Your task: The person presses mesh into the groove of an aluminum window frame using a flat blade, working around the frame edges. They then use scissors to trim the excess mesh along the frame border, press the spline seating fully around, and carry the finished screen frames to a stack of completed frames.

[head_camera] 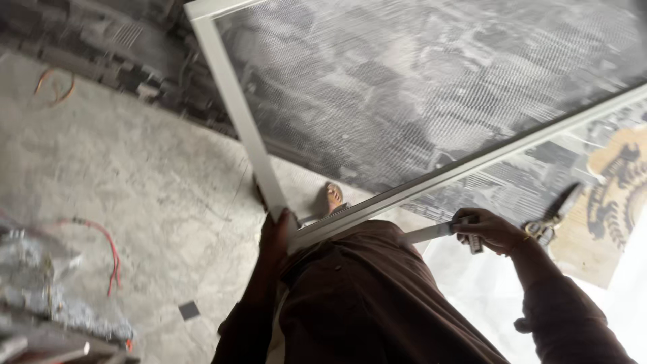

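Hands: left (pixel 275 232) grips one screen frame (pixel 237 114) (corner); right (pixel 488 230) clasps one strip (pixel 431 232).

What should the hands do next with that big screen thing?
Probably steady the corner first. The left hand grips the frame at its near corner, while the right hand holds a flat strip just under the rail, not yet pressed against it.

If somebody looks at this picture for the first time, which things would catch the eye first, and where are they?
The large white-framed screen panel with grey mesh dominates, filling the upper right and tilted across the view. The left hand grips its lower corner at centre, while the right hand holds a flat pale metal strip just below the frame's bottom rail. At the left, red wires lie on the bare grey concrete floor.
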Demonstrator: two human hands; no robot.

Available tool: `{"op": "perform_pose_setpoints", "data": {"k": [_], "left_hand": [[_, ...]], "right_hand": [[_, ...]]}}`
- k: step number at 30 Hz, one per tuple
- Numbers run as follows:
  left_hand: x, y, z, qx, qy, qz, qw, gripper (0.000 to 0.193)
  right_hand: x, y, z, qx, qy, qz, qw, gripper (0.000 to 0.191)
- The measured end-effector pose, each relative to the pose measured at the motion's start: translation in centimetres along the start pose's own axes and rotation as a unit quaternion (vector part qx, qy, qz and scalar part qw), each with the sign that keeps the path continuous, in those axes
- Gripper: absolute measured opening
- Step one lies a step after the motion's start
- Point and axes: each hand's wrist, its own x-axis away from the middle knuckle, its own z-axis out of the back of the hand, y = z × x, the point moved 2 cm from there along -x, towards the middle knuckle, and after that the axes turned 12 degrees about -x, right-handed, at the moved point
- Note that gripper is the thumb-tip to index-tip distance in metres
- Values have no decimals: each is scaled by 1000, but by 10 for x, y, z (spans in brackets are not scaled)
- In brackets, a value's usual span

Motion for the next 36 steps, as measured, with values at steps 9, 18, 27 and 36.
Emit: {"op": "perform_pose_setpoints", "data": {"k": [9, 18, 27, 36], "left_hand": [[62, 92, 19, 70, -60, -36, 995, 49], [118, 108, 53, -87, 32, -33, 995, 43], [206, 37, 124, 91, 106, -20, 990, 33], [367, -142, 156, 305, 274, 46, 911, 33]], "right_hand": [[19, -11, 80, -139, 479, 281, 820, 48], [-16, -90, 98, -473, 230, 265, 808, 77], [-49, -137, 76, -269, 247, 330, 871, 30], [-141, -191, -115, -205, 86, 345, 912, 21]]}}
